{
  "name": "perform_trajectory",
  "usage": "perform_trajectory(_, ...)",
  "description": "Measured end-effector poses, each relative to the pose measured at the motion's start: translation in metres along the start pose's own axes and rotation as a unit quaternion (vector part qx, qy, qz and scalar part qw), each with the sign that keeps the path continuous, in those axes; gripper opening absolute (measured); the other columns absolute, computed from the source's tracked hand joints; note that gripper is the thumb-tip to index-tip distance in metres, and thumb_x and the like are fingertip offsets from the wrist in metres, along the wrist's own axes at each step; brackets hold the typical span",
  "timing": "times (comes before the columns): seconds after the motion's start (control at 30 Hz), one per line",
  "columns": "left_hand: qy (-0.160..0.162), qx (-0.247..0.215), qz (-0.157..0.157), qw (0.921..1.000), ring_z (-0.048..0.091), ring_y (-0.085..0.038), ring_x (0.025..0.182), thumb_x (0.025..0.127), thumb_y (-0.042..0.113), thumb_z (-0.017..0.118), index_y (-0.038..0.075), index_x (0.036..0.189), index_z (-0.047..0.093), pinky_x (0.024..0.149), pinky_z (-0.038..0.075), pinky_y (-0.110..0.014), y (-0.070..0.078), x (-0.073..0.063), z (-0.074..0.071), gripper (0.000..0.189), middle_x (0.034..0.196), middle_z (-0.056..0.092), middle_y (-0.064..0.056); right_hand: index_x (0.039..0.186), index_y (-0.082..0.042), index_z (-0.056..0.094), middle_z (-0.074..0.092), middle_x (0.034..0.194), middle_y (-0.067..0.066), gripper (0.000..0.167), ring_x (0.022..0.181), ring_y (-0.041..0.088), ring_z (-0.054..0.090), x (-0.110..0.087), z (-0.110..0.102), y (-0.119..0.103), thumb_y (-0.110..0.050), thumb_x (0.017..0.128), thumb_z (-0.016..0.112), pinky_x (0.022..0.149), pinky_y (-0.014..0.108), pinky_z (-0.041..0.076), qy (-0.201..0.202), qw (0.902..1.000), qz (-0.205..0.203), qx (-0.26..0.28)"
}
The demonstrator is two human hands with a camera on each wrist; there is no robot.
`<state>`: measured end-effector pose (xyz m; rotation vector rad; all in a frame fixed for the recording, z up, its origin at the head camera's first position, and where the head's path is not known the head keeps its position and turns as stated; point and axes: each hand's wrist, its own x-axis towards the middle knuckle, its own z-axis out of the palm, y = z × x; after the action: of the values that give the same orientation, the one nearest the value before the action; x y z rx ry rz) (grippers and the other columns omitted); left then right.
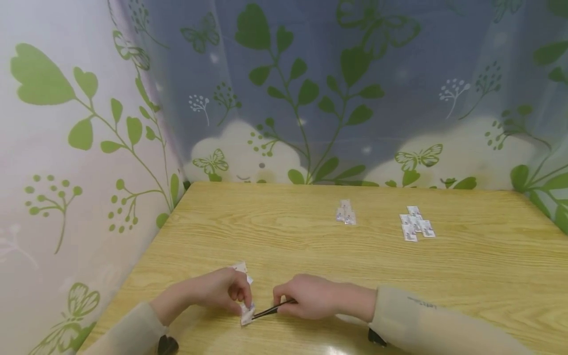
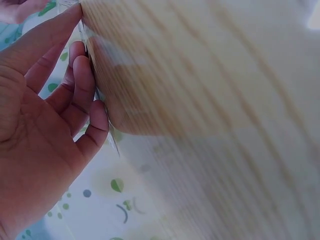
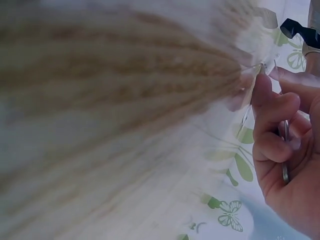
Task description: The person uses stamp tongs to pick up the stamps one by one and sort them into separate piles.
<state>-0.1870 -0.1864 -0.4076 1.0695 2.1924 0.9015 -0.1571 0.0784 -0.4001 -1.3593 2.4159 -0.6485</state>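
Note:
Near the front of the wooden table (image 1: 293, 246), my left hand (image 1: 225, 291) pinches a small white printed packet (image 1: 247, 315) between thumb and finger. My right hand (image 1: 312, 297) grips a pair of dark, slim tweezers (image 1: 268, 311), whose tips meet the packet's right edge. In the right wrist view the metal end of the tweezers (image 3: 285, 172) shows along the palm. Another white packet (image 1: 241, 267) lies just beyond the left hand, partly covered by it. The left wrist view shows the left hand's other fingers (image 2: 82, 85) loosely curled near the tabletop.
Three small packets (image 1: 346, 213) lie overlapping toward the back of the table. To their right is a pile of several similar packets (image 1: 416, 224). A curtain with green leaves and butterflies (image 1: 306, 98) hangs behind the table and along its left side.

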Motion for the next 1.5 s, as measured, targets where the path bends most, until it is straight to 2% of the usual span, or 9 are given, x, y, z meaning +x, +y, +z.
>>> perform_trajectory(0.17, -0.002, -0.001, -0.005, 1.0000, 0.051, -0.003, 0.072, 0.074, 0.001, 0.079, 0.014, 0.086, 0.072, 0.064, 0.045, -0.020, 0.000, -0.001, -0.001, 0.019, 0.077, 0.055, 0.008, 0.096, -0.016, 0.064, 0.049, 0.061, -0.016, 0.006, 0.052, -0.002, 0.041, 0.002, 0.000, 0.001, -0.021, 0.096, 0.061, 0.051, 0.015, 0.036, 0.001, 0.9998, 0.021, -0.001)
perform_trajectory(0.37, -0.004, 0.005, -0.001, 1.0000, 0.050, -0.003, 0.071, 0.075, 0.002, 0.079, 0.015, 0.087, 0.072, 0.064, 0.044, -0.020, 0.001, -0.001, -0.001, 0.019, 0.077, 0.055, 0.008, 0.093, -0.017, 0.065, 0.048, 0.061, -0.016, 0.003, 0.053, -0.002, 0.041, 0.007, 0.001, 0.001, -0.019, 0.095, 0.063, 0.052, 0.015, 0.036, 0.005, 0.9999, 0.011, -0.010)
perform_trajectory(0.57, -0.005, 0.014, 0.002, 0.9999, 0.050, -0.002, 0.072, 0.077, 0.002, 0.078, 0.015, 0.087, 0.072, 0.065, 0.045, -0.020, 0.008, -0.002, -0.003, 0.017, 0.079, 0.056, 0.009, 0.090, -0.020, 0.063, 0.046, 0.060, -0.016, 0.005, 0.053, -0.001, 0.041, 0.008, 0.000, 0.000, -0.018, 0.093, 0.066, 0.052, 0.016, 0.035, 0.011, 0.9996, 0.010, -0.025)
perform_trajectory(0.7, 0.012, 0.034, 0.015, 0.9993, 0.053, -0.002, 0.074, 0.080, 0.005, 0.077, 0.017, 0.085, 0.071, 0.067, 0.048, -0.023, 0.013, 0.004, -0.004, 0.014, 0.081, 0.058, 0.012, 0.089, -0.020, 0.063, 0.046, 0.061, -0.016, 0.005, 0.055, 0.000, 0.041, 0.002, -0.003, 0.003, -0.018, 0.093, 0.065, 0.052, 0.017, 0.035, 0.014, 0.9996, 0.012, -0.020)
perform_trajectory(0.87, 0.059, 0.061, 0.043, 0.9955, 0.056, -0.004, 0.076, 0.083, 0.011, 0.076, 0.017, 0.085, 0.071, 0.069, 0.048, -0.025, 0.017, 0.025, -0.014, 0.009, 0.084, 0.060, 0.014, 0.089, -0.021, 0.064, 0.046, 0.062, -0.016, 0.006, 0.056, -0.001, 0.041, -0.011, -0.015, 0.015, -0.017, 0.093, 0.065, 0.052, 0.018, 0.035, 0.036, 0.9990, 0.015, -0.021)
perform_trajectory(1.03, 0.079, 0.068, 0.073, 0.9919, 0.057, -0.006, 0.081, 0.086, 0.011, 0.074, 0.014, 0.091, 0.072, 0.073, 0.049, -0.029, 0.026, 0.054, -0.021, 0.005, 0.090, 0.062, 0.012, 0.090, -0.018, 0.066, 0.049, 0.062, -0.016, 0.005, 0.054, -0.001, 0.041, -0.033, -0.035, 0.029, -0.016, 0.094, 0.064, 0.051, 0.019, 0.036, 0.057, 0.9982, 0.022, -0.002)
perform_trajectory(1.27, 0.079, 0.106, 0.079, 0.9881, 0.057, -0.009, 0.087, 0.089, 0.013, 0.071, 0.019, 0.092, 0.072, 0.082, 0.049, -0.039, 0.032, 0.097, -0.023, 0.007, 0.095, 0.060, 0.012, 0.091, -0.015, 0.066, 0.052, 0.062, -0.014, 0.007, 0.053, -0.001, 0.042, -0.066, -0.059, 0.059, -0.014, 0.096, 0.061, 0.053, 0.022, 0.039, 0.057, 0.9976, 0.039, 0.004)
perform_trajectory(1.5, 0.050, 0.117, 0.099, 0.9869, 0.058, -0.010, 0.094, 0.089, 0.011, 0.071, 0.014, 0.092, 0.073, 0.086, 0.047, -0.028, 0.029, 0.135, -0.020, 0.005, 0.096, 0.064, 0.008, 0.089, -0.014, 0.065, 0.051, 0.057, -0.011, 0.008, 0.050, 0.000, 0.043, -0.078, -0.067, 0.086, -0.011, 0.095, 0.061, 0.054, 0.023, 0.040, 0.040, 0.9970, 0.063, 0.021)
